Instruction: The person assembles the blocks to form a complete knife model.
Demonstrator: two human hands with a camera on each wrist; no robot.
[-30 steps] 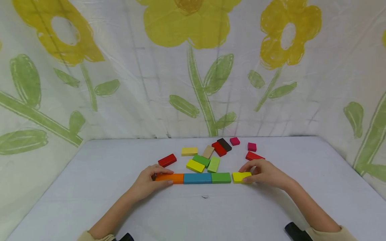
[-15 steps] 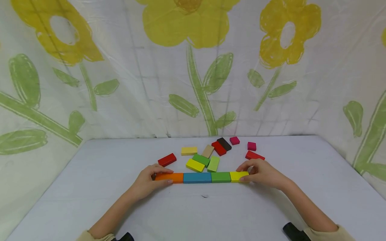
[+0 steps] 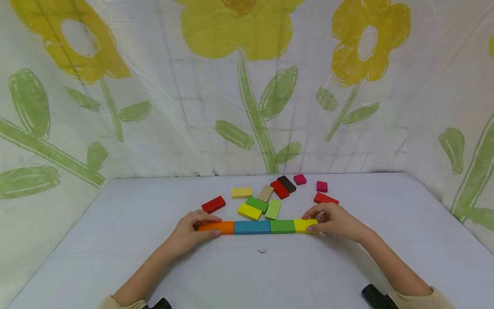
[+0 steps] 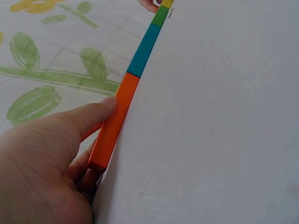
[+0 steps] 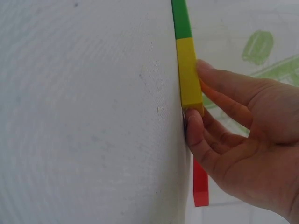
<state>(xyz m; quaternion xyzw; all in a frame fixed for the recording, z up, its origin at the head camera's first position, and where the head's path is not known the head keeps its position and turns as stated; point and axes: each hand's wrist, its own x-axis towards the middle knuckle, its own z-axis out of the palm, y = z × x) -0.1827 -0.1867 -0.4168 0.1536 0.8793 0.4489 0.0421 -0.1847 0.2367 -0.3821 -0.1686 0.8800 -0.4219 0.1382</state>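
Four-sided wooden blocks lie end to end in a straight row: an orange block (image 3: 227, 228), a blue block (image 3: 252, 227), a green block (image 3: 282, 226) and a yellow block (image 3: 301, 225). At the row's left end, my left hand (image 3: 189, 234) grips the orange block between thumb and fingers. My right hand (image 3: 337, 222) pinches the yellow block at the other end. In the right wrist view that yellow block (image 5: 188, 72) touches the green block (image 5: 181, 21). The left wrist view shows the orange block (image 4: 114, 123) meeting the blue block (image 4: 144, 50), with no visible gap.
Behind the row lie loose blocks: a yellow one (image 3: 249, 211), a light green one (image 3: 273, 209), a red one (image 3: 214, 204), a dark one (image 3: 287, 183) and several others. Another red block (image 3: 326, 198) lies just beyond my right hand. A flower-printed cloth (image 3: 173, 141) rises behind the white table (image 3: 216, 274).
My right hand has slid the yellow block left against the green block, closing the gap between them. Over the last half second both hands have stayed nearly still.
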